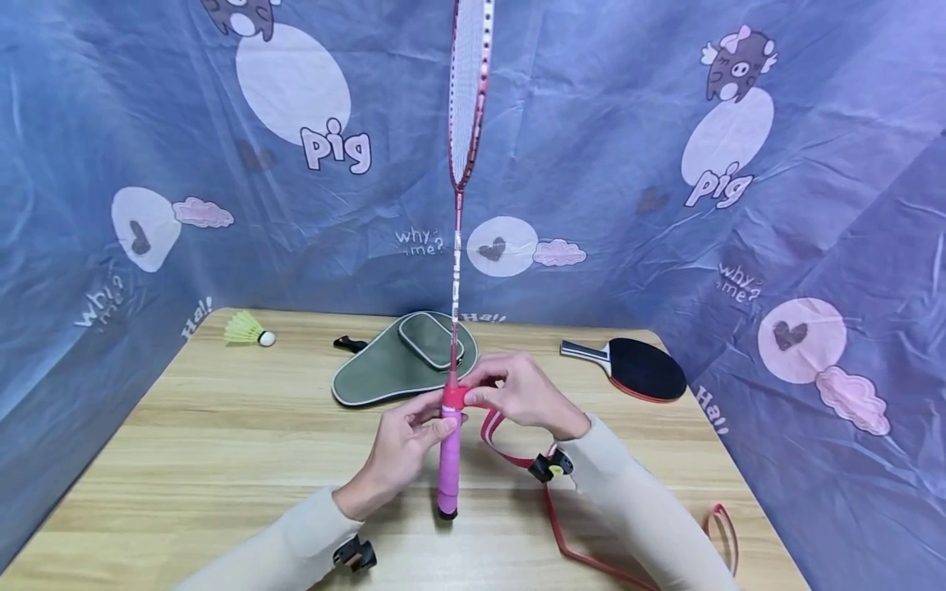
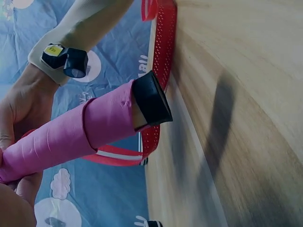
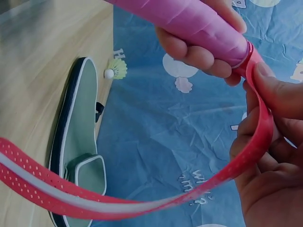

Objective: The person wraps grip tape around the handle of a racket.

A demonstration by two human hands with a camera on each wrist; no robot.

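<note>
Taking the pink handle (image 1: pixel 449 466) as centre of the dial in the head view, the badminton racket (image 1: pixel 456 271) is held upright over the table (image 1: pixel 222 460), shaft toward 12 o'clock, butt cap (image 2: pixel 151 99) at 6.

Done: red tape (image 3: pixel 262 135) lies around the handle's top end, at the foot of the shaft — a short band only.

Left: below that band the pink surface shows no red cover, down to the cap. A long run of tape is loose, trailing toward 4 o'clock. A pale strip runs along it; whether this is backing cannot be told. If the tape is being wound on, I judge the work to be at an early stage; these views do not settle the direction of winding.

Hands, 2 in view: the left hand (image 1: pixel 399 447), at 10 o'clock, grips the upper handle, fingers curled around it. The right hand (image 1: pixel 521 390), between 1 and 2 o'clock, pinches the tape between thumb and fingers, just beside the band.

Not in use: shuttlecock (image 1: pixel 247 330) at 10 o'clock, green case (image 1: pixel 377 371) at 11, black paddle (image 1: pixel 646 369) at 2 — all well apart from the tape's band.
</note>
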